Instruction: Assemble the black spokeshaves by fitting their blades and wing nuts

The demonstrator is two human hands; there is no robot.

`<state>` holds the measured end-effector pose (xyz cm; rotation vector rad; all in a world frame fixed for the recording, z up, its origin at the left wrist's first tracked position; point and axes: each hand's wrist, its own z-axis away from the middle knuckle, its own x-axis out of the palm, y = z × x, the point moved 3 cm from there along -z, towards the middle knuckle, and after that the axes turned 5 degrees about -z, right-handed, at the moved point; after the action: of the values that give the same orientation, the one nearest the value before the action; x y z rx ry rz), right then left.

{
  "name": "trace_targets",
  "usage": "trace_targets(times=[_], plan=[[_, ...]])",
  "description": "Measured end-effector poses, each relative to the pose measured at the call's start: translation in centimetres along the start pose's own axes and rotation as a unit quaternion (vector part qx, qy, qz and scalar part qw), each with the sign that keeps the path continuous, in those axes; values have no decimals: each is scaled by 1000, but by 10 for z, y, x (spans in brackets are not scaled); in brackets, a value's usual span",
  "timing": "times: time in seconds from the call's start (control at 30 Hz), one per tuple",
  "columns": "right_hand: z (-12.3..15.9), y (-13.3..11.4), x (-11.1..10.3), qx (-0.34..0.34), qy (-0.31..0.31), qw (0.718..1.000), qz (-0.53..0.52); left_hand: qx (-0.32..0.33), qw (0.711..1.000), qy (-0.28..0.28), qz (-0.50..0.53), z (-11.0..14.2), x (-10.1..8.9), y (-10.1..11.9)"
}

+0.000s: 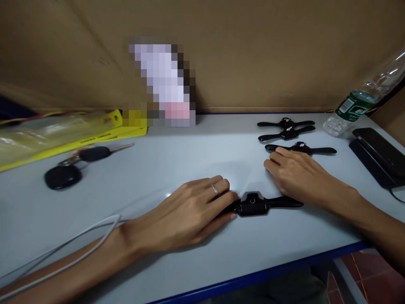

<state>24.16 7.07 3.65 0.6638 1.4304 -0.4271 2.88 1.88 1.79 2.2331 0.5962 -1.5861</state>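
Observation:
A black two-handled tool lies flat near the front of the pale table. My left hand, a ring on one finger, rests on the table with its fingers curled over the tool's left handle. My right hand lies flat behind the tool's right handle, fingers together and stretched out, holding nothing. Just beyond its fingertips lies a second black tool, and a further pair of the same tools sits behind that.
Car keys with a black fob lie at the left, beside yellow packets. A plastic bottle lies at the far right above a black phone on a pad. A white cable crosses my left forearm. Cardboard walls stand behind.

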Motion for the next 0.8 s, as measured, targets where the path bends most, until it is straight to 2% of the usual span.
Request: trace_targets(times=[0.13, 0.23, 0.33, 0.5, 0.53, 0.57, 0.6, 0.7, 0.73, 0.8], plan=[[5, 5, -3, 17, 9, 997, -70, 7, 1000, 10, -4, 2, 1, 0], [5, 8, -10, 21, 69, 969, -236, 15, 1000, 16, -5, 3, 2, -1], [4, 7, -16, 58, 99, 896, -428, 29, 999, 26, -8, 3, 0, 0], [1, -6, -8, 136, 15, 718, -682, 33, 999, 28, -20, 1, -1, 0], [0, -7, -6, 142, 4, 696, -704, 33, 999, 26, -22, 1, 0, 0], [0, -8, -4, 144, 3, 688, -711, 33, 999, 23, -24, 2, 0, 0], [-1, -9, -3, 141, 4, 695, -705, 33, 999, 22, -25, 2, 0, 0], [-3, -9, -2, 115, 18, 751, -650, 34, 999, 19, -25, 2, 0, 0], [-3, -10, -3, 106, 20, 762, -639, 34, 999, 20, -26, 2, 0, 0], [-3, -12, -4, 96, 18, 766, -636, 35, 999, 19, -29, 1, -1, 0]])
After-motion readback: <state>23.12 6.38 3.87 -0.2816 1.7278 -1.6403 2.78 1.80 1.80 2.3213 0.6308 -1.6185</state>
